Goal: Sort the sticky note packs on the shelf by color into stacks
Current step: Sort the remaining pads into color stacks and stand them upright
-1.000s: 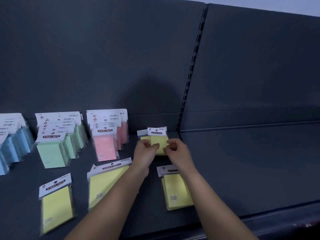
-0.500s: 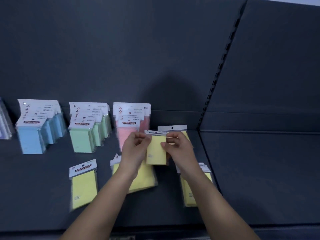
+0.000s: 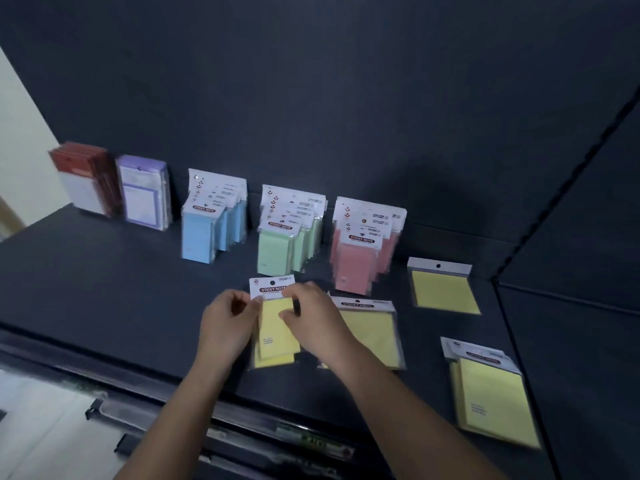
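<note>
Both hands, the left (image 3: 228,327) and the right (image 3: 313,320), carried the yellow pack (image 3: 277,323) from the back of the shelf (image 3: 104,292) leftward and down onto another yellow pack lying near the front.

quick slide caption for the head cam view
Both hands, left hand and right hand, hold a yellow sticky note pack over the dark shelf.

You can read "STICKY NOTE" on the white header card of the yellow pack (image 3: 275,320) you hold. The same words stand on the front header of the blue stack (image 3: 204,209), the green stack (image 3: 280,226), the pink stack (image 3: 361,239), and, foreshortened, on the flat yellow pack (image 3: 367,327) just beside your right hand. Smaller print on all the packs is too fine to read.
</note>
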`<state>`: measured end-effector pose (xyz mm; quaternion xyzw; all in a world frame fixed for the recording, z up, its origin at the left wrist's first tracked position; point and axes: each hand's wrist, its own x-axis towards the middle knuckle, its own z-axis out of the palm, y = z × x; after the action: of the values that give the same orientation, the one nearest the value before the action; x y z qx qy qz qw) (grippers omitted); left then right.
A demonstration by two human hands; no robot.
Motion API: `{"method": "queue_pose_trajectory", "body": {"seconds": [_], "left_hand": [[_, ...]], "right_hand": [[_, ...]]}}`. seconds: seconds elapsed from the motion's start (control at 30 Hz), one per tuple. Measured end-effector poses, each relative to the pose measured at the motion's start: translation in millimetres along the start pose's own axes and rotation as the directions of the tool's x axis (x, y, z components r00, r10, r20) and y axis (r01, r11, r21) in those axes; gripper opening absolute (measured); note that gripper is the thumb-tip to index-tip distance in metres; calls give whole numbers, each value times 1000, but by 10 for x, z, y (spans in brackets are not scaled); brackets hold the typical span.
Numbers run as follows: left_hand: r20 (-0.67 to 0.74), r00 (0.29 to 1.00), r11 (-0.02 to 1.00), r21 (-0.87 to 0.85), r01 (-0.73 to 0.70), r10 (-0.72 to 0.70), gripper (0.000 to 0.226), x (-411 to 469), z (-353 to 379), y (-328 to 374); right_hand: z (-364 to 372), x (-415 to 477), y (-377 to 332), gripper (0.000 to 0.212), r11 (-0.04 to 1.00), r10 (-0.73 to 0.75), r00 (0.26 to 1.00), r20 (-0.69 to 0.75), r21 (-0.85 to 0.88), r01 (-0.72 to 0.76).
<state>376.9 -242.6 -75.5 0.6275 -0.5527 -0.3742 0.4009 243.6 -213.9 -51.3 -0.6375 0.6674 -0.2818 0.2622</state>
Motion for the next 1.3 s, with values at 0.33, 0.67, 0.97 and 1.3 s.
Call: {"method": "queue_pose_trajectory", "body": {"seconds": [0.33,0.67,0.97,1.3], "left_hand": [[-36,995,966,246,-78,89,19,17,-1,-18],[499,818,957,-190,-219,287,11,-364,1079,817],[650,759,980,-124,157,-39,45,-380,2090,1082],[656,720,968,-236,-89,226,28,-566,2099,1202]], "right_hand": [[70,-12,-76,35,999,25,1000,16,-49,-24],[-1084,-296,921,35,937,344,827,-445,106,-333],[-1395,-688,1482,50,870,491,838,-240,73,-488],[-1548,-742,1356,31,782,466,846,-260,568,-256]]}}
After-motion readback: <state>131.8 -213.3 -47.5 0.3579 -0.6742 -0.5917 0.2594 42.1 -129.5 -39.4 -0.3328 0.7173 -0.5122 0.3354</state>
